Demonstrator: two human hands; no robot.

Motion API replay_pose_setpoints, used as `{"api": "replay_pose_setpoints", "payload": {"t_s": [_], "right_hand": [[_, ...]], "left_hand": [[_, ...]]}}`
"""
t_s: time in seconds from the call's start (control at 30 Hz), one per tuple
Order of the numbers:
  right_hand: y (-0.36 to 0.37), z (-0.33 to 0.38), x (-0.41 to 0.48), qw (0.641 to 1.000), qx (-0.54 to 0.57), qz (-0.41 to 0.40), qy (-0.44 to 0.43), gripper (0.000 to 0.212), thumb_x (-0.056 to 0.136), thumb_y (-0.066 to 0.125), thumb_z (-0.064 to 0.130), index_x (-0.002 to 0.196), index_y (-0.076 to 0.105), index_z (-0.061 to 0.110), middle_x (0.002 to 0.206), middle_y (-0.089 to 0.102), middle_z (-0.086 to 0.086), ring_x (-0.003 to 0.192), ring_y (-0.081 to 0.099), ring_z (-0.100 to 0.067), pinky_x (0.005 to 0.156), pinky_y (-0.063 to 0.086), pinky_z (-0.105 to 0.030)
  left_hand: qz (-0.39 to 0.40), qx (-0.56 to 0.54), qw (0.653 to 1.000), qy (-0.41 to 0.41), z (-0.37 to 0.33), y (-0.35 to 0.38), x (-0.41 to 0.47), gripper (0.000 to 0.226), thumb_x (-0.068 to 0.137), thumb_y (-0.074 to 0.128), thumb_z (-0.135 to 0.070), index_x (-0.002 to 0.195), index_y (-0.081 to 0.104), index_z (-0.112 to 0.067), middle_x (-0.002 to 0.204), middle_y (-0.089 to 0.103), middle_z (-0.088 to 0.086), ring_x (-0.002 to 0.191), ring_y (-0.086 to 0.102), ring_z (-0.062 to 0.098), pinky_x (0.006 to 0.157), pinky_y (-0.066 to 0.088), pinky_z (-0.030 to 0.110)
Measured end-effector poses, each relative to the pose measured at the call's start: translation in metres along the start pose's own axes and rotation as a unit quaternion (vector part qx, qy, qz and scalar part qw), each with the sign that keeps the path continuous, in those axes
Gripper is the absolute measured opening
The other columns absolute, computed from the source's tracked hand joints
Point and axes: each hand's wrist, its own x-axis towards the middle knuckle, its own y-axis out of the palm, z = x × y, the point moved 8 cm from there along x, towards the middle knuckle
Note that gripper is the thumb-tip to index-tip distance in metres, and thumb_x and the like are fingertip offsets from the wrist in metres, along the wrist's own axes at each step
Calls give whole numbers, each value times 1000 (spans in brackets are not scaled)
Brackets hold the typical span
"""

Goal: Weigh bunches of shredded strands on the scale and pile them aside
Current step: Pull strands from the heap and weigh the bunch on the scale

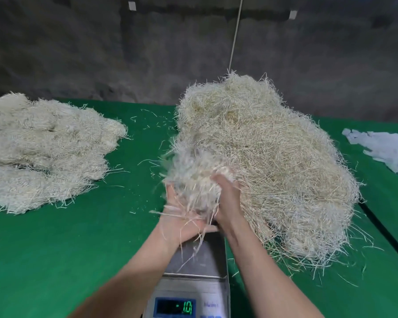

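Nearest comes the scale [200, 260], its display [175, 307] showing a green figure too blurred to trust, though it looks below zero, so any weight taken now may be off unless it is re-zeroed. Above the scale's far end both hands hold the bunch [191, 173] of shredded strands clear of the steel pan. The left hand [182, 219] lies palm up beneath it with fingers bent up round its left side. The right hand [228, 200] clasps it from the right, fingers curled into the strands and partly buried. Loose ends trail down onto the pan and could drop onto the green cloth [67, 260], costing weight. Just right of the scale, almost against it, the big unsorted heap [274, 161] rises. A bunch set down carelessly may lean on it or snag its strands and spoil the reading. Well left of the scale lies the weighed pile [44, 152], a long carry likely to shed strands. Far right of the scale lie white scraps [381, 150].
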Motion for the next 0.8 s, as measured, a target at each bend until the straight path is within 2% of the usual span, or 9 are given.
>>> {"api": "replay_pose_setpoints", "payload": {"t_s": [0.07, 0.13, 0.27, 0.33, 0.4, 0.5, 0.63, 0.73, 0.8], "right_hand": [[-11, -6, -5, 988, -152, -2, -23, 58, 79, 64, 11, 129, 35, 20, 117, 51, 1, 91, 52, -7, 75, 50, -21], [-21, -16, -6, 966, -255, 24, -20, 79, 77, 66, 14, 143, 22, 17, 135, 39, -6, 107, 47, -11, 87, 41, -24], [-3, -23, -13, 902, -399, 158, -59, 52, 74, 71, 27, 118, 46, 38, 127, 46, 6, 98, 54, 4, 81, 48, -17], [-6, -16, -12, 878, -446, 146, -91, 60, 72, 77, 34, 122, 43, 37, 125, 44, 9, 96, 56, -4, 84, 53, -28], [-19, -11, -9, 889, -435, 105, -96, 70, 68, 80, 37, 127, 42, 35, 118, 48, 8, 91, 60, -9, 82, 56, -34], [-23, -26, -10, 887, -441, 124, -62, 69, 72, 76, 33, 132, 42, 34, 126, 41, 14, 101, 52, -7, 84, 50, -30], [-53, -49, 0, 912, -406, 63, 13, 66, 82, 69, 17, 138, 35, 12, 138, 46, -10, 111, 58, -26, 90, 52, -44], [-73, -63, 2, 895, -442, 29, 44, 76, 85, 64, 18, 146, 21, 9, 147, 33, -14, 127, 44, -30, 103, 40, -49], [-74, -69, 0, 877, -478, 36, 36, 73, 87, 62, 26, 146, 23, 8, 149, 32, -12, 124, 47, -26, 101, 42, -45]], "left_hand": [[-31, 3, 999, 24, -17, -7, -6, 94, 53, 60, -83, 110, 70, -9, 109, 66, 26, 99, 62, 48, 81, 48, 65], [-102, 107, 988, 34, -29, -23, -11, 67, 65, 61, -76, 96, 76, -19, 99, 70, 22, 97, 66, 39, 80, 53, 55], [-237, 358, 899, 84, -27, -44, -6, 42, 100, 45, -17, 140, 40, -10, 143, 40, 17, 129, 43, 30, 109, 34, 43], [-322, 382, 855, 142, -41, -59, -12, 47, 98, 34, 3, 144, 32, -6, 146, 37, 18, 129, 42, 33, 107, 34, 38], [-333, 363, 850, 188, -53, -68, -11, 51, 94, 32, 11, 142, 34, -4, 139, 44, 20, 120, 50, 34, 108, 37, 43], [-281, 389, 849, 222, -48, -54, -11, 49, 95, 44, 3, 142, 37, -9, 124, 55, 14, 81, 58, 18, 78, 54, 30], [-228, 449, 857, 108, -30, -58, -5, 72, 89, 60, -41, 148, 24, -20, 152, 30, 4, 135, 35, 29, 109, 29, 49], [-198, 463, 861, 70, -32, -75, -10, 44, 91, 56, -38, 129, 50, -16, 141, 46, 5, 117, 46, 19, 100, 39, 41], [-211, 461, 858, 87, -34, -84, -15, 40, 94, 52, -32, 130, 51, -14, 138, 49, 8, 112, 49, 21, 95, 42, 40]]}}
